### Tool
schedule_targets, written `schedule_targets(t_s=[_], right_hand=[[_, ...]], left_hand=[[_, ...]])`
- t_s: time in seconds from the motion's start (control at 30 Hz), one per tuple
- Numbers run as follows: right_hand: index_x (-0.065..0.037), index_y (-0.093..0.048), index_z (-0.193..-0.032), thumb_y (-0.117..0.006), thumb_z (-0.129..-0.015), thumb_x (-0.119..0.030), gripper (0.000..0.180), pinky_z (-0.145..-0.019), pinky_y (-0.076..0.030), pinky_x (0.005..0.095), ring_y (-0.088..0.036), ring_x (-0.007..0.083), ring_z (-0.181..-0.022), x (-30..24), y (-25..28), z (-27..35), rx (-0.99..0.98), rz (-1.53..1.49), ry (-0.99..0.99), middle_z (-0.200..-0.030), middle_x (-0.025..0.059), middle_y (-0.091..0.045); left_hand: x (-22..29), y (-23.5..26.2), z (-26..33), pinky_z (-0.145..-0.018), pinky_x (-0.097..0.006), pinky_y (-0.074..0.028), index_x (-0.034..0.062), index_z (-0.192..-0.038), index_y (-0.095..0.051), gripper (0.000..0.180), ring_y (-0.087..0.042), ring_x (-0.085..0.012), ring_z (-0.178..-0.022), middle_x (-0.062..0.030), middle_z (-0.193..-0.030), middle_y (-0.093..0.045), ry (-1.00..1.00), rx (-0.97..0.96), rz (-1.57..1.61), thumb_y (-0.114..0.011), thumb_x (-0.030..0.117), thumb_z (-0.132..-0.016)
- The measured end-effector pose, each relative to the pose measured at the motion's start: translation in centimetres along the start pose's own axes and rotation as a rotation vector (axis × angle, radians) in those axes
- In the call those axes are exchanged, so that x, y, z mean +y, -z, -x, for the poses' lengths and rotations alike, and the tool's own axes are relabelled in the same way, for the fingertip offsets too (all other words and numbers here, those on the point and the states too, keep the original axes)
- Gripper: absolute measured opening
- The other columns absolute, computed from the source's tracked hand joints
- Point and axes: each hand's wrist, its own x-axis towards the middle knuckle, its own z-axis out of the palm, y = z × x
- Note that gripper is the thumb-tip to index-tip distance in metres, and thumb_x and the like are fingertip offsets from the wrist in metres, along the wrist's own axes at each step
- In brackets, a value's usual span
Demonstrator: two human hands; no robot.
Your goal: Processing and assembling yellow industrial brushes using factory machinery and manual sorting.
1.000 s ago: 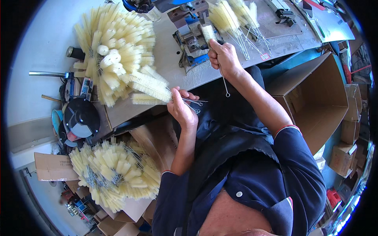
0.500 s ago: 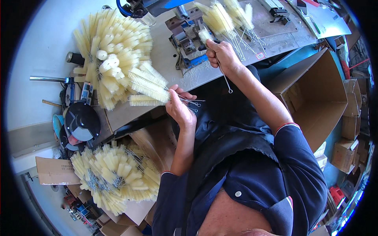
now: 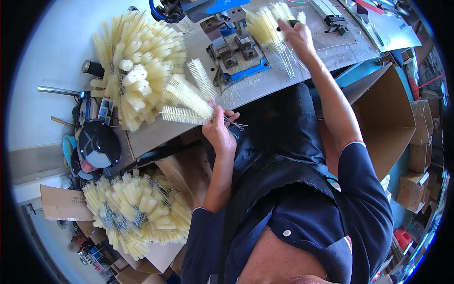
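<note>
My left hand is closed around the wire stems of several pale-bristled bottle brushes. Their bristle heads fan out to the upper left, and looped wire ends stick out to the right of my fingers. Over the bench, my right hand is beside a bundle of similar brushes, whose wire stems point toward me. Something black shows by its curled fingers, partly hidden. Left of that bundle, a metal fixture with a blue base sits on the bench with no hand on it.
A large heap of bottle brushes covers the bench's left side. More brushes fill a carton below it. A black round-bodied machine stands at the left. An open cardboard box is on my right. Metal rails lie at the back.
My right hand has moved up and right, away from the fixture to the brush bundle. The brush it held is now among those in my left hand, angled upward.
</note>
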Motion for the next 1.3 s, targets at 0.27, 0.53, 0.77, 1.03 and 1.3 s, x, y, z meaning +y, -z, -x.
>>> schedule_targets(t_s=[0.27,0.53,0.77,1.03,1.3], right_hand=[[-0.002,-0.074,-0.083,-0.067,-0.090,-0.055,0.053,-0.066,-0.053,0.0447,-0.070,0.0326,-0.069,-1.6,-0.9,5.7,0.062,-0.020,0.263,-0.070,0.0182,-0.069],[0.004,-0.066,-0.067,-0.067,-0.096,-0.036,0.049,-0.043,-0.042,0.0285,-0.053,0.0095,-0.049,-5.3,-7.7,17.2,-0.691,-0.524,0.004,-0.057,0.0044,-0.059],[-0.006,-0.050,-0.052,-0.063,-0.099,-0.032,0.056,-0.038,-0.027,0.0274,-0.039,0.0082,-0.040,-6.0,-8.7,15.6,-0.573,-0.740,-0.122,-0.047,0.0000,-0.045],[-0.010,-0.048,-0.059,-0.065,-0.098,-0.033,0.048,-0.039,-0.028,0.0262,-0.039,0.0085,-0.044,-6.2,-7.4,15.6,-0.697,-0.813,-0.312,-0.056,-0.0008,-0.046],[-0.002,-0.054,-0.068,-0.060,-0.099,-0.042,0.051,-0.040,-0.039,0.0316,-0.048,0.0153,-0.044,-6.8,-7.3,12.9,-0.787,-0.892,-0.395,-0.061,0.0075,-0.054]], left_hand=[[-0.5,0.0,0.3,-0.036,-0.020,-0.036,-0.0010,-0.124,-0.053,0.027,-0.049,-0.0055,-0.051,-0.0080,-0.086,-0.064,0.011,0.006,0.020,-0.054,0.019,-0.105],[-1.6,-0.7,1.2,-0.044,-0.025,-0.046,-0.0027,-0.118,-0.055,0.027,-0.056,-0.0117,-0.054,-0.0102,-0.088,-0.064,0.145,-0.213,-0.043,-0.051,0.021,-0.106],[-0.4,0.2,2.1,-0.067,-0.038,-0.059,-0.0045,-0.123,-0.048,0.038,-0.069,-0.0242,-0.071,-0.0191,-0.093,-0.068,-0.019,0.048,0.186,-0.051,0.029,-0.106],[1.1,1.4,0.8,-0.054,-0.034,-0.056,0.0023,-0.116,-0.051,0.025,-0.056,-0.0146,-0.056,-0.0065,-0.076,-0.059,-0.042,0.133,0.160,-0.051,0.025,-0.106],[0.2,0.9,0.6,-0.055,-0.034,-0.056,0.0018,-0.118,-0.051,0.027,-0.057,-0.0140,-0.058,-0.0062,-0.076,-0.059,0.003,0.099,0.125,-0.051,0.025,-0.106]])
